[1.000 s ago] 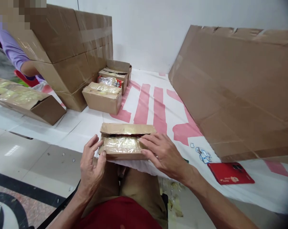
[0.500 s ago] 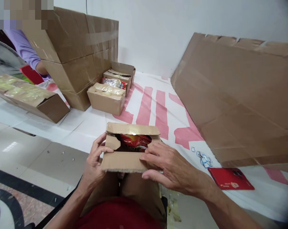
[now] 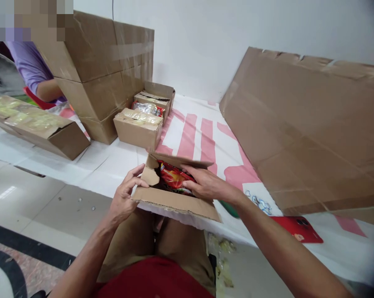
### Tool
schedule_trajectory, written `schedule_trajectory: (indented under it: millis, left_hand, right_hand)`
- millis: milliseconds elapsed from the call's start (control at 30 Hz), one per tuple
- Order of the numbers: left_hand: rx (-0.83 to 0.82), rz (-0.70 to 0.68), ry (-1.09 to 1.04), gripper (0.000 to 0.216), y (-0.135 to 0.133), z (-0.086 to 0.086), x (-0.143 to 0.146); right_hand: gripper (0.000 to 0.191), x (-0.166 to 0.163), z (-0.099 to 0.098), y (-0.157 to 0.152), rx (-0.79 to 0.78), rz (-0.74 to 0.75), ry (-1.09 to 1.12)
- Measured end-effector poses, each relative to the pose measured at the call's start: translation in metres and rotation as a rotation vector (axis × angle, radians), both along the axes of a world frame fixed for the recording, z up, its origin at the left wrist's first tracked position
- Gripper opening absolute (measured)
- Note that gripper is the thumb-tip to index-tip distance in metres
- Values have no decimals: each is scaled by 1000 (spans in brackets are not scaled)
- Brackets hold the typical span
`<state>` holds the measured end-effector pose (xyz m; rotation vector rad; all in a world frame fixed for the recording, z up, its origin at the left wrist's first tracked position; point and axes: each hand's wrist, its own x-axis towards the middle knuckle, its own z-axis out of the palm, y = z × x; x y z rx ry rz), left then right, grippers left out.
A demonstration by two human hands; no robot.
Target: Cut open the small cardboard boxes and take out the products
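Observation:
A small cardboard box (image 3: 174,203) with raised flaps sits at the table's front edge, before my lap. Shiny red plastic packets (image 3: 173,176) with yellow print show inside it. My left hand (image 3: 128,192) grips the box's left end, fingers on the end flap and front flap. Over the right part of the opening, my right hand (image 3: 207,182) reaches in, thumb and fingers closed on a red packet. Its lower fingers are partly hidden. Part of a green object (image 3: 230,209) shows beneath my right forearm.
Taped boxes (image 3: 139,128) stand ahead, one holding a clear-and-red packet (image 3: 148,108). A large carton stack (image 3: 100,78) rises behind them; a long taped box (image 3: 41,124) lies left. At right are a big cardboard sheet (image 3: 314,136) and red phone (image 3: 298,229). A person's purple sleeve (image 3: 34,68) shows left.
My right hand has moved from the front flap into the box, onto the red packet. The far flap now stands more upright, and the box is turned slightly. My left hand keeps its hold.

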<state>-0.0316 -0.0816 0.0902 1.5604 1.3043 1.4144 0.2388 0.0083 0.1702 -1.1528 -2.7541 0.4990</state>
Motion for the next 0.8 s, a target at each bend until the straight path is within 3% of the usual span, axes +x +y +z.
schedule_trajectory:
  millis: [100, 233, 333, 367, 433, 533, 633, 800]
  left_hand:
    - [38, 6, -25, 34, -2, -10, 3]
    - [103, 37, -109, 33, -2, -33, 8]
    - [64, 119, -193, 94, 3, -50, 15]
    - [23, 115, -190, 112, 5, -55, 18]
    - [-55, 70, -148, 121, 10, -61, 23]
    - [-103, 47, -105, 104, 15, -64, 28]
    - [-132, 120, -94, 90, 16, -65, 31]
    - [-157, 155, -132, 78, 14, -71, 34]
  right_hand:
    - [49, -12, -1, 4, -15, -75, -74]
    - [34, -35, 7, 1, 40, -209, -386]
    - [16, -41, 7, 4, -4, -189, -436]
    - [17, -39, 5, 5, -25, -172, -374]
    - [20, -29, -2, 7, -75, -161, -140]
    - [16, -12, -14, 9, -221, -225, 334]
    - [14, -1, -17, 8, -343, -288, 679]
    - [19, 12, -2, 2, -259, -331, 1052]
